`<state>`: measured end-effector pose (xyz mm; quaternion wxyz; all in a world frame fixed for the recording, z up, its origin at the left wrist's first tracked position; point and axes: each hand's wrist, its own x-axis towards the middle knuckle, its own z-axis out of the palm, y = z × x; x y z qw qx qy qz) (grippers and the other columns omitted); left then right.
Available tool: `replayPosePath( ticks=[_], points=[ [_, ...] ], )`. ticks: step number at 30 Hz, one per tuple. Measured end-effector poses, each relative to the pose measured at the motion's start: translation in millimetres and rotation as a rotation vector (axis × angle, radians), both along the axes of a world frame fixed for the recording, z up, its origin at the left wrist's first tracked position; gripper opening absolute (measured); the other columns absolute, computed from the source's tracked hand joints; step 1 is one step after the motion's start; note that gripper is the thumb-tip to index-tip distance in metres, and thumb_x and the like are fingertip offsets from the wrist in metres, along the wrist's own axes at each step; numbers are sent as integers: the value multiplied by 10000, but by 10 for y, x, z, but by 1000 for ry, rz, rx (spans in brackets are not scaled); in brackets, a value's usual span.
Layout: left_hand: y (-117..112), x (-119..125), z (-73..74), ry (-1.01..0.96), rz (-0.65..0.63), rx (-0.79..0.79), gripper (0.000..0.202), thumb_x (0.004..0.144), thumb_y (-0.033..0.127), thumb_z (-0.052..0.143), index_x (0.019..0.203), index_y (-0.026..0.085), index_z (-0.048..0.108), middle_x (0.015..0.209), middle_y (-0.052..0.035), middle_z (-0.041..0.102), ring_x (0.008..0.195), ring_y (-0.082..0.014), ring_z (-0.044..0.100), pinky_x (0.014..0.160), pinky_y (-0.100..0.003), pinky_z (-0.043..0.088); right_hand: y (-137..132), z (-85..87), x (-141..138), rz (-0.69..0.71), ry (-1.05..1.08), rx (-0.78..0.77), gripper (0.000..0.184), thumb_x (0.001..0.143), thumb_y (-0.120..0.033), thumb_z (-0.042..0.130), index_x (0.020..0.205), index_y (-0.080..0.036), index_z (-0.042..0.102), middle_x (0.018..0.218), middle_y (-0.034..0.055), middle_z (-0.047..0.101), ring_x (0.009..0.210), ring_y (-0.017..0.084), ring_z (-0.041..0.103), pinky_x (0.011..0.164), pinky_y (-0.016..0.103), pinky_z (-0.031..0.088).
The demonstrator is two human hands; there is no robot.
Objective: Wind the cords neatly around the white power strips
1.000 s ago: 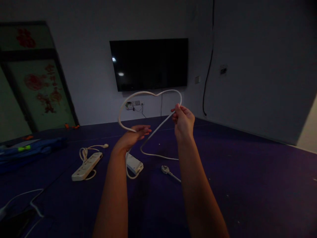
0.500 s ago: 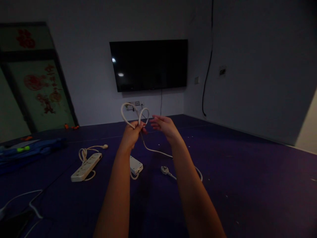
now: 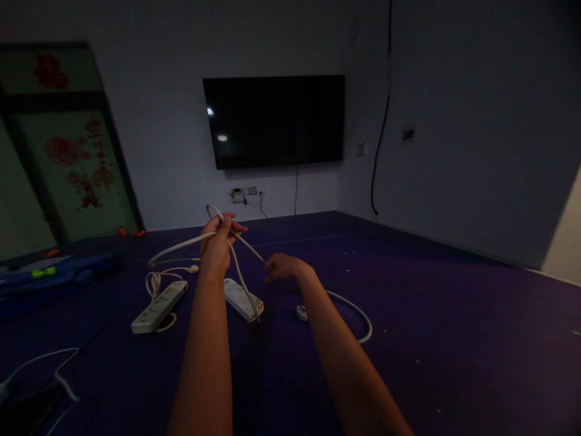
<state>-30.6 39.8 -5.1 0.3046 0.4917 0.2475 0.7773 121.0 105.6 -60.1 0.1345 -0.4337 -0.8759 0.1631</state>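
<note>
My left hand (image 3: 218,239) is closed around a white power cable (image 3: 181,244), whose loops stick out to the left and above the fingers. One stretch of it slants down to my right hand (image 3: 287,267), where the curled fingers meet the cable in a pinch. Below my left hand a white power strip (image 3: 242,301) lies on the purple floor, and a loop of cable hangs in front of it. The cable's plug (image 3: 302,312) rests on the floor, partly hidden by my right forearm. Right of that forearm, more cable curves across the floor.
Another power strip (image 3: 160,307) with its bundled cord lies to the left. Further left are blue cloth (image 3: 86,269) and a thin white cord (image 3: 66,383) by a dark flat object. A television (image 3: 276,121) hangs on the far wall, above some sockets (image 3: 247,192).
My left hand has moved slightly left, and the upright cable loops have opened and dropped leftward. My right hand has come down from an open pose to the slanting cable.
</note>
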Motion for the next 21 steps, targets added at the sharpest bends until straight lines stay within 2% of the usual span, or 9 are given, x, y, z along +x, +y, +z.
replayPosePath(
  ticks=[3,5,8,11,13,16,18,21],
  points=[
    [-9,27,16,-44,1,25,187,765,322,653,812,150,595,567,27,587,569,-128,615,721,-327,522,-7,24,1,-68,58,77,243,754,-313,692,926,-151,749,919,65,738,851,177,676,677,198,460],
    [-17,51,27,-70,3,41,183,771,321,652,814,154,592,567,29,586,568,-127,616,728,-327,521,-14,73,43,-137,88,125,297,780,-384,659,906,-127,739,896,99,730,845,203,674,678,233,466],
    [-42,92,54,-112,3,69,167,780,312,648,815,159,591,568,31,587,568,-123,615,742,-327,518,-10,124,133,-221,105,172,418,714,-413,720,1043,-157,696,1012,108,708,933,231,655,732,266,474],
    [-75,135,88,-156,2,97,162,778,308,655,803,161,591,570,33,587,567,-115,608,757,-325,514,9,85,190,-228,60,124,599,627,-315,800,1191,-215,626,1092,84,688,918,211,663,730,250,481],
    [-93,158,108,-176,5,116,171,770,315,667,799,164,592,571,35,587,572,-112,607,769,-323,511,22,19,188,-200,24,53,478,649,-244,782,1113,-214,670,1002,65,714,752,172,683,638,223,479],
    [-108,175,128,-191,8,135,179,770,329,665,813,171,591,566,39,591,570,-112,611,777,-321,510,34,-59,156,-167,21,1,113,780,-219,659,859,-173,726,782,39,721,543,115,639,538,193,436],
    [-115,175,135,-192,15,141,207,776,362,657,841,181,580,569,37,602,577,-121,625,784,-331,510,35,-54,154,-173,58,27,159,844,-234,579,800,-163,714,738,37,710,524,104,623,531,190,414],
    [-127,166,136,-198,30,124,282,796,446,623,910,198,554,625,12,642,658,-157,668,813,-357,503,23,47,214,-224,144,117,192,877,-263,525,845,-176,694,780,38,712,597,116,631,553,200,392]
  ],
)
